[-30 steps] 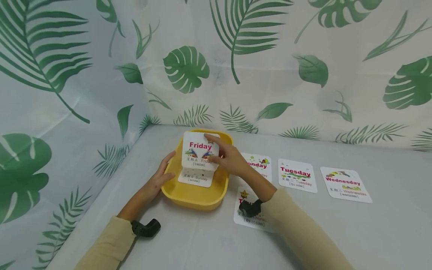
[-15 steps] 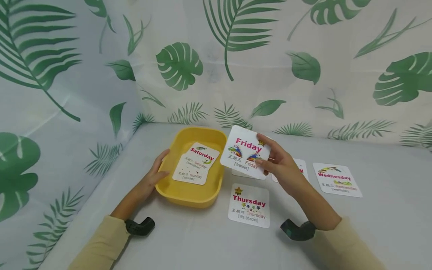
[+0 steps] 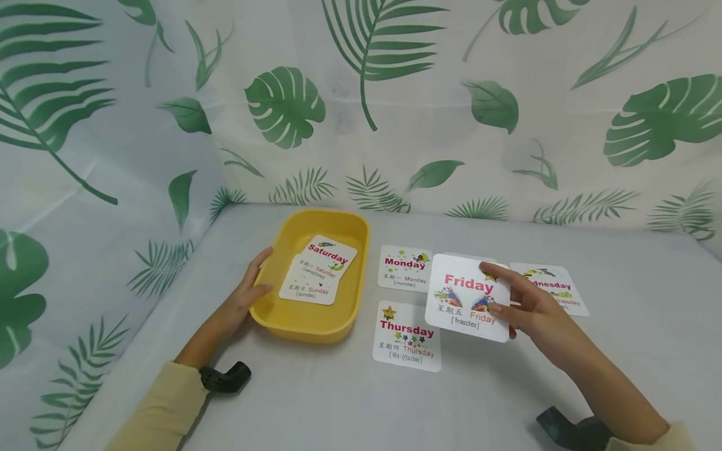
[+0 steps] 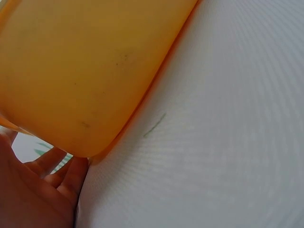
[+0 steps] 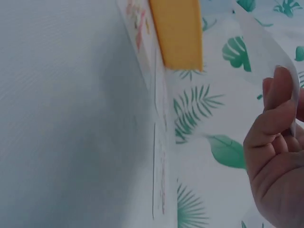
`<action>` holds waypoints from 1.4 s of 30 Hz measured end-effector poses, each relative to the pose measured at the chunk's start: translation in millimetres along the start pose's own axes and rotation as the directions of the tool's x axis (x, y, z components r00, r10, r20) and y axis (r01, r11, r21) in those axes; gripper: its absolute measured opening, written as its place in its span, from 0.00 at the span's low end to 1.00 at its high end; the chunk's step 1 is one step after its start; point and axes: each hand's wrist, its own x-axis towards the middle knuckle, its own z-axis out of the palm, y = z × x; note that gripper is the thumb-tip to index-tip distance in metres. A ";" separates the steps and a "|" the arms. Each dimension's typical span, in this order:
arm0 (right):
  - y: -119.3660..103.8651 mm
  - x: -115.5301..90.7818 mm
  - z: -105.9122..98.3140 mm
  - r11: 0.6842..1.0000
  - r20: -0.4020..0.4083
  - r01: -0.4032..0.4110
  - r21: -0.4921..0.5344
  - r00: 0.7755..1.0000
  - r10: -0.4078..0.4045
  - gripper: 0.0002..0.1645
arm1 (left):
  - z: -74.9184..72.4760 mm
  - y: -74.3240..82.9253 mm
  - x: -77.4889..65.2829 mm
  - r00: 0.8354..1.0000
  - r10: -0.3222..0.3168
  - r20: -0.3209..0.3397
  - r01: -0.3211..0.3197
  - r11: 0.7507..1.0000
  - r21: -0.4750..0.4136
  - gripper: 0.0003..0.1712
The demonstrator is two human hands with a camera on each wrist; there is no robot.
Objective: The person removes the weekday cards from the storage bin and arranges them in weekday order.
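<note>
In the head view my right hand (image 3: 538, 316) pinches the Friday word card (image 3: 467, 297) by its right edge, thumb on the front. The card is raised over the table and hides most of another card behind it. The right wrist view shows the card (image 5: 266, 47) nearly edge-on between thumb and fingers. My left hand (image 3: 239, 300) holds the left side of a yellow tray (image 3: 307, 326), its thumb at the rim. In the left wrist view its fingers (image 4: 71, 178) touch the outer wall. Inside the tray, a Saturday card (image 3: 333, 254) overlaps a Sunday card (image 3: 307, 291).
A Monday card (image 3: 404, 279) lies right of the tray, and a Thursday card (image 3: 407, 351) lies nearer me. Farther right is a Wednesday card (image 3: 572, 300), partly covered by the right hand. A leaf-printed curtain (image 3: 395, 144) hangs behind the pale table (image 3: 316, 401).
My right hand has lifted the Friday card out of the tray and carried it rightward, past the Monday and Thursday cards. The left hand keeps its place at the tray.
</note>
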 end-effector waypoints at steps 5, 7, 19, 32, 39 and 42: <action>6.6 -13.6 -9.5 0.976 0.013 -0.124 -0.176 0.992 0.128 0.35 | 0.3 -0.5 2.2 1.000 0.000 0.006 0.000 1.000 -0.001 0.38; 6.9 -16.7 -12.3 0.955 0.025 -0.160 -0.249 0.985 0.171 0.35 | 0.4 -0.3 2.4 1.000 -0.003 0.002 0.003 1.000 0.007 0.38; 6.4 -15.7 -18.0 0.917 0.105 -0.165 -0.364 0.971 0.217 0.31 | -3.1 -1.8 -1.9 1.000 0.010 -0.011 -0.010 0.999 0.035 0.37; 21.7 -14.3 -12.0 0.775 0.033 -0.280 -0.567 0.932 0.361 0.32 | -0.8 -0.3 -1.4 1.000 0.010 -0.009 -0.009 0.999 0.048 0.37; 29.1 -14.5 -12.0 0.693 0.041 -0.268 -0.669 0.918 0.395 0.34 | 0.2 -0.7 -1.1 1.000 0.004 -0.021 -0.003 0.998 0.063 0.38; 30.2 -15.1 -12.0 0.688 0.043 -0.261 -0.677 0.919 0.391 0.34 | 0.7 -0.4 -1.1 1.000 0.000 -0.023 0.002 0.998 0.066 0.38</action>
